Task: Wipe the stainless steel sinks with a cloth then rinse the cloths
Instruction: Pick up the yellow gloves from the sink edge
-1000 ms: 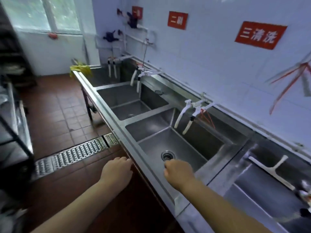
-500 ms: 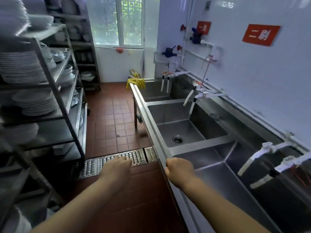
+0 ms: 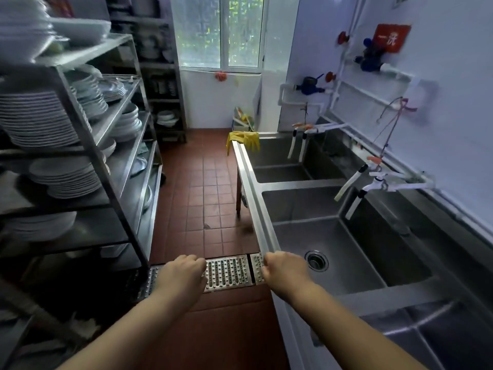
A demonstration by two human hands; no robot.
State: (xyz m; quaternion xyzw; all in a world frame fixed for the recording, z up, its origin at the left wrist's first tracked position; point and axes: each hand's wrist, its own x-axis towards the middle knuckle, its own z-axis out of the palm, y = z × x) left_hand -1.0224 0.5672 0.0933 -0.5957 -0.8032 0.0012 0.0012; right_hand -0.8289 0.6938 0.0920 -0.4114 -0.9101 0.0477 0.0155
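The sinks are a long row of deep square tubs made of shiny grey steel, running along the blue wall. The nearest full tub has smooth flat sides and a round metal drain in its floor. White taps with long thin spouts stick out over the back of the sinks, and more white taps hang over the far tub. A yellow cloth is draped over the far end of the sinks' front rim, soft and floppy, with part of it hanging down. It is well apart from both hands. The right hand is at the front rim of the sinks, just beside the drain tub, with its fingers curled under; I cannot tell if it is gripping the rim or only held over it. The left hand is out in the air away from the sinks, fingers curled in loosely and holding nothing. Under the hands, a bumpy metal floor grate with rows of little holes runs up to the sinks. The floor is small red-brown square tiles. Across the floor from the sinks stands a grey metal rack full of stacked round white plates.
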